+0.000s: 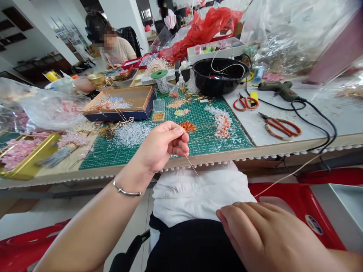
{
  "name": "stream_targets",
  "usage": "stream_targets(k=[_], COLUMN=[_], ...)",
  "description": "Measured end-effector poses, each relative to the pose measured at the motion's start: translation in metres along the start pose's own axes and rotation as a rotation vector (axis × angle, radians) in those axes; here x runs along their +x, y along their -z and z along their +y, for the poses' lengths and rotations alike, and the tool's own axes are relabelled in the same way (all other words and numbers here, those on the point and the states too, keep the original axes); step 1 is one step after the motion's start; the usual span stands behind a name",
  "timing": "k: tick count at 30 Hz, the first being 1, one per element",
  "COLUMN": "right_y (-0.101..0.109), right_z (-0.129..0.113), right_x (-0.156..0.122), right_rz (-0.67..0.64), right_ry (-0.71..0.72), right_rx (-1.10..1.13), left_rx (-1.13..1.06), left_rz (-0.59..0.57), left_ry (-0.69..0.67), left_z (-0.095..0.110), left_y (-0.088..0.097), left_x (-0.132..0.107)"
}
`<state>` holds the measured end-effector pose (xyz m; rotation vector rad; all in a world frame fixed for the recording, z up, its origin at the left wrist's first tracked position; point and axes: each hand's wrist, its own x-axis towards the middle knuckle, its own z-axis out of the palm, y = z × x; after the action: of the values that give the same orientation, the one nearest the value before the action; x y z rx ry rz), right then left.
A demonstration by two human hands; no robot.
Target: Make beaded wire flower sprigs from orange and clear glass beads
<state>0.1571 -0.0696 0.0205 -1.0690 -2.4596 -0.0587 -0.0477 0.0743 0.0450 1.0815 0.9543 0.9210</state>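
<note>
Your long workbench (pixel 317 121) runs across the view, w/ 1 green cutting mat (pixel 204 122) on it, and its front edge has a bobble trim. 1 co-worker (pixel 117 51) sits far off beyond the bench, upper L. On the mat's far side: 1 brown box tray (pixel 143 94). Further L, 1 gold tray (pixel 48 149) holds pink beadwork. Far side again, 1 black bowl (pixel 219 75). On the bare white top to the R: 1 glue gun (pixel 279 90), cord trailing, + 2 pairs of orange-handled scissors (pixel 246 102) (pixel 280 127), well apart from your hands.

Your R hand (pixel 263 236) lies flat on dark clothing below the bench, fingers loosely together, holding nothing. Your L hand (pixel 161 147) is up at the bench edge, w/ a bangle (pixel 126 192) on the wrist. Its fingertips (pixel 181 138) are pinched shut on a thin wire (pixel 193 164), which drops past the edge over white cloth (pixel 198 192), with open room around it. Just beside the L hand: 1 heap of clear beads (pixel 132 134), 1 orange bead cluster (pixel 187 126).
</note>
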Motion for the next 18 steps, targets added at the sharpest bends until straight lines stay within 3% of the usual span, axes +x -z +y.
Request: stream_targets(k=[3, 6, 9, 11, 13, 16, 18], right_y=[-0.001, -0.003, -0.008, -0.012, -0.016, -0.026, -0.034], right_z=[-0.005, -0.012, -0.019, -0.022, -0.022, -0.019, -0.014], right_x=[0.005, 0.021, 0.042, 0.053, 0.056, 0.052, 0.047], right_rz=[-0.031, -0.092, -0.305, -0.438, -0.48, -0.492, -0.503], right_ry=[0.11, 0.371, 0.599, 0.609, 0.564, 0.559, 0.576], right_rx=[-0.006, 0.009, 0.066, 0.091, 0.096, 0.108, 0.117], left_rx=[0.037, 0.068, 0.119, 0.158, 0.175, 0.195, 0.262], left_rz=[-0.055, -0.169, -0.323, -0.452, -0.575, -0.688, -0.695], left_ry=[0.055, 0.207, 0.329, 0.402, 0.479, 0.548, 0.532], left_z=[-0.004, -0.017, -0.036, -0.046, -0.051, -0.046, -0.037], left_y=[-0.007, -0.029, -0.059, -0.077, -0.089, -0.094, -0.092], left_x=[0.001, 0.005, 0.008, 0.008, 0.006, 0.006, 0.008])
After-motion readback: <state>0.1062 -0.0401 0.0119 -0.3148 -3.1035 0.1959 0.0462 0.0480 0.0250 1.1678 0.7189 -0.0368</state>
